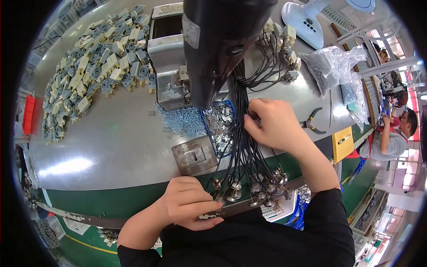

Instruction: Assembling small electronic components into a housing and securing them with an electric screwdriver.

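A thick bundle of black cables (240, 100) runs down the steel workbench toward me, with round metal ends (262, 189) hanging at the front edge. My right hand (276, 124) is closed at the bundle's right side, thumb and fingertips against the cables. Close to the front edge, my left hand (189, 204) is curled, thumb close to the index finger; anything between them is hidden. Just beyond it sits a square metal block (194, 155) with a slot. A blue tray (230, 105) holding small metal clips lies left of the cables, beside a pile of bluish screws (182, 122).
A black machine head (222, 44) overhangs the middle. Grey and cream sockets (102, 66) are heaped at the far left. On the right lie pliers (314, 121), a plastic bag (331, 66), a yellow notebook (343, 149) and a white fan (302, 24). Another person (391, 138) sits farther right.
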The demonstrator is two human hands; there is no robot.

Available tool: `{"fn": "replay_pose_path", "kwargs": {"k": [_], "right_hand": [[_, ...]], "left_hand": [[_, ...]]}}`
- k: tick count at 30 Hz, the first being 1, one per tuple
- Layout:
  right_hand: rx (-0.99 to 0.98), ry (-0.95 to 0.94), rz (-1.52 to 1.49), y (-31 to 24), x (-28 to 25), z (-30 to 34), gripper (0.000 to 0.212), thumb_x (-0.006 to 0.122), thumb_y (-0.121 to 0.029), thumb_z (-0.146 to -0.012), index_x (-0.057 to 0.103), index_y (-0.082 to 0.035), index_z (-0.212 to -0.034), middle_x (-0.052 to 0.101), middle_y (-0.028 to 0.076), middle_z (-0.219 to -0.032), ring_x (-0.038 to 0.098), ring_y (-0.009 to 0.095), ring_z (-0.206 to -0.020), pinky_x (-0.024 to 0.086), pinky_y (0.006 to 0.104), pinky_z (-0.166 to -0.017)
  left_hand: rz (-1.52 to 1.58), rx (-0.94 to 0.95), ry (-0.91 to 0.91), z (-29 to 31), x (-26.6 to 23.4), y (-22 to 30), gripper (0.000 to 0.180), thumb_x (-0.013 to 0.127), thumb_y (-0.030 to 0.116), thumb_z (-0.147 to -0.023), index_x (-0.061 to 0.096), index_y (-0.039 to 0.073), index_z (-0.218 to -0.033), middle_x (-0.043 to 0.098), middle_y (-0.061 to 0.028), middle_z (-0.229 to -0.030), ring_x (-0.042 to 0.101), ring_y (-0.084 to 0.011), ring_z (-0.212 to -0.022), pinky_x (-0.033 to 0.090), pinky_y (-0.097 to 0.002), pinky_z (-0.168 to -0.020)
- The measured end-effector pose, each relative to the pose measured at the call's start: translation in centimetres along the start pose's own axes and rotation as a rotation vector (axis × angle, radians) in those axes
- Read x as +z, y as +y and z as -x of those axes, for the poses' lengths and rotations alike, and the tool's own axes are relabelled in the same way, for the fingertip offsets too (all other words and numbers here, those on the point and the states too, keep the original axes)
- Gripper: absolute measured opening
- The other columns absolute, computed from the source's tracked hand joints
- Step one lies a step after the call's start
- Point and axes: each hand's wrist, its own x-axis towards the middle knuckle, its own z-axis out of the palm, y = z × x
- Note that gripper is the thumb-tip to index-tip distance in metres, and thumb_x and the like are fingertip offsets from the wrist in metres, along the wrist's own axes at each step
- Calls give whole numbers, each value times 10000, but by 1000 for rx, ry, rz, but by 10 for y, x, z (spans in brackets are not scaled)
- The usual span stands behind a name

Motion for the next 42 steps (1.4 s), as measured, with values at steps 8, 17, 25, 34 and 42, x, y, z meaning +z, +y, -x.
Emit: {"fn": "replay_pose_path", "kwargs": {"k": [8, 17, 25, 34, 42], "right_hand": [[27, -85, 397, -26, 2, -2, 208, 650, -176, -896, 623, 12, -812, 706, 230, -800, 705, 450, -760, 574, 549, -724], [603, -57, -982, 4, -26, 4, 224, 649, -183, -1041, 729, 25, -1045, 656, 29, -758, 612, 126, -648, 496, 240, -578], [455, 56, -1682, -27, -41, 38, 459, 473, -262, -1131, 537, 24, -1484, 684, 208, -1316, 712, 228, -935, 584, 322, -782], [-588, -16, -109, -77, -8, -33, 173, 754, -202, -952, 738, -36, -907, 676, 98, -750, 693, 287, -710, 549, 392, -647], [-633, 33, 119, -100, 9, -49, 141, 808, -198, -896, 728, -86, -864, 645, 50, -831, 659, 268, -744, 524, 424, -622]], "left_hand": [[-34, 29, 9, -2, -4, 0, 275, 901, 227, -776, 785, 64, -964, 688, -42, -769, 599, -200, -551, 440, -318, -516], [-75, 60, 120, 1, -3, 3, 283, 871, 213, -778, 780, 45, -986, 709, -82, -825, 627, -223, -607, 479, -326, -549], [-64, 50, 177, -1, -10, 10, 295, 863, 223, -816, 767, 10, -996, 726, -106, -835, 700, -234, -693, 535, -324, -600], [470, -133, 530, -4, -1, 19, 827, 961, 224, -804, 550, -47, -1469, 761, -154, -980, 768, -247, -871, 624, -369, -843], [784, -412, 363, -4, -44, 37, 402, 770, 22, -969, 623, -100, -1322, 772, -159, -930, 762, -200, -806, 623, -324, -790]]}}
